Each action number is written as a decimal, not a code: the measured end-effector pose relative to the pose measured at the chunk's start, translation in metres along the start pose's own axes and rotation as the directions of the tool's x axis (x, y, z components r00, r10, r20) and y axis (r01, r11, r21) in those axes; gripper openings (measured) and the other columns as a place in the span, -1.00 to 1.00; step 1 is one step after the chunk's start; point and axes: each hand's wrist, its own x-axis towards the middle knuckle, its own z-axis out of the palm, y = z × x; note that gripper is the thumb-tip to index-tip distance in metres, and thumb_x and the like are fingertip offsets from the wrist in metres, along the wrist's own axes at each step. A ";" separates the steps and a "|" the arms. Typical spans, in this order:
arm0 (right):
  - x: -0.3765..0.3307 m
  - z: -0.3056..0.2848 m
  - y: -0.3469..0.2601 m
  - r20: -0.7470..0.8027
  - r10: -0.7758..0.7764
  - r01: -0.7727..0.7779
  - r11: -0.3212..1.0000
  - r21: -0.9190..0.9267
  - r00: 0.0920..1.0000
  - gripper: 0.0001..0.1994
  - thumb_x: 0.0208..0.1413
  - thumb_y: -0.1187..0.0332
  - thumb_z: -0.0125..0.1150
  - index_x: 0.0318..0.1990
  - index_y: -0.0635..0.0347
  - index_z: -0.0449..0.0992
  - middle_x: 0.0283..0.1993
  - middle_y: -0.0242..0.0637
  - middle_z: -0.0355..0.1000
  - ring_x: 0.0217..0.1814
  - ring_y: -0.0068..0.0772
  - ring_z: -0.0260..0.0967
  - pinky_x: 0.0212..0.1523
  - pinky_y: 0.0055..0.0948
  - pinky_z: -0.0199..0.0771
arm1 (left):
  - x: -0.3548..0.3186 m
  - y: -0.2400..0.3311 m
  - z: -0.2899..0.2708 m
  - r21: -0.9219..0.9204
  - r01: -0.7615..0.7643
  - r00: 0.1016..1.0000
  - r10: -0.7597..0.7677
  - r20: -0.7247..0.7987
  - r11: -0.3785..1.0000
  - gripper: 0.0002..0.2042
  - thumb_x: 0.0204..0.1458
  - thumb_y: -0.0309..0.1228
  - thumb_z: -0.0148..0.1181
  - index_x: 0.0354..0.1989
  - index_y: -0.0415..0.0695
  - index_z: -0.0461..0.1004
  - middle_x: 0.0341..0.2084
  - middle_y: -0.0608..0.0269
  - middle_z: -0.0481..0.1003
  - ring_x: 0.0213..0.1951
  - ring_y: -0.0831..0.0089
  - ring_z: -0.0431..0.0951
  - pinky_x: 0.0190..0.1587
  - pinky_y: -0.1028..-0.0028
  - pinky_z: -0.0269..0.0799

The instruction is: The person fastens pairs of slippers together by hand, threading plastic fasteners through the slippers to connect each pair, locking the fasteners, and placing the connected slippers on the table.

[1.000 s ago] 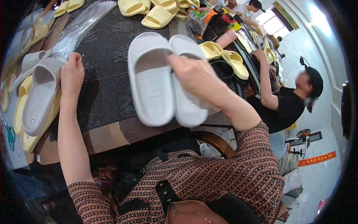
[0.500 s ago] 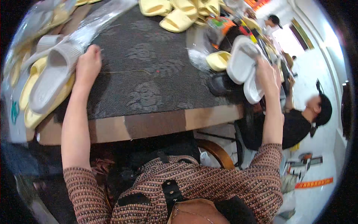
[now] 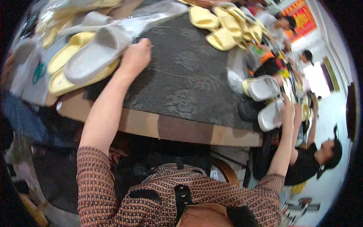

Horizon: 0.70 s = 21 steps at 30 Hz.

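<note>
Grey foam, ribbed across the strap: that slide (image 3: 96, 53) lies at the left of the table (image 3: 170, 128) on two yellow slides (image 3: 72, 70), and the left hand (image 3: 136, 56) presses against its heel end, fingers curled, the tips hidden behind the knuckles. Far right, the right hand (image 3: 287, 109) grips a white slide (image 3: 270, 117) past the table edge; a second white slide (image 3: 262, 87) sits just above. Dark embossed mat (image 3: 189, 79) covers the top. Crinkled clear bags (image 3: 155, 17) lie far left. A red sign (image 3: 302, 15) hangs far right, blurred.
</note>
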 end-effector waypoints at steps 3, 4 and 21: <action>0.002 -0.013 -0.035 -0.085 -0.136 0.148 0.978 0.144 0.987 -0.70 0.05 0.45 -0.14 -0.07 0.18 0.40 -0.19 0.01 0.42 -0.11 0.04 0.36 -0.10 -0.18 0.32 | -0.001 -0.011 0.003 -0.004 -0.048 0.998 0.048 -0.034 0.999 -0.86 0.06 -0.39 -0.10 -0.31 -0.14 0.37 -0.49 -0.16 0.46 -0.35 -0.12 0.46 -0.30 0.03 0.35; 0.003 -0.012 -0.044 -0.069 -0.111 0.122 0.977 0.174 0.991 -0.73 0.07 0.44 -0.12 -0.09 0.20 0.42 -0.22 0.01 0.43 -0.13 0.02 0.38 -0.12 -0.21 0.34 | -0.001 -0.012 0.005 -0.009 -0.024 1.000 0.024 -0.009 1.000 -0.88 0.05 -0.41 -0.07 -0.31 -0.13 0.36 -0.49 -0.15 0.46 -0.35 -0.13 0.46 -0.32 0.04 0.34; -0.046 0.006 -0.307 -0.040 -0.417 0.033 -0.025 0.999 0.908 -0.90 0.06 0.50 0.08 -0.26 0.29 0.42 -0.41 -0.41 0.41 -0.46 -0.71 0.30 -0.47 -0.68 0.31 | -0.049 0.147 -0.037 -0.576 -0.082 0.985 0.155 0.079 0.814 -0.84 -0.01 -0.61 -0.02 -0.23 -0.23 0.33 -0.52 0.07 0.48 -0.45 0.38 0.54 -0.40 0.47 0.41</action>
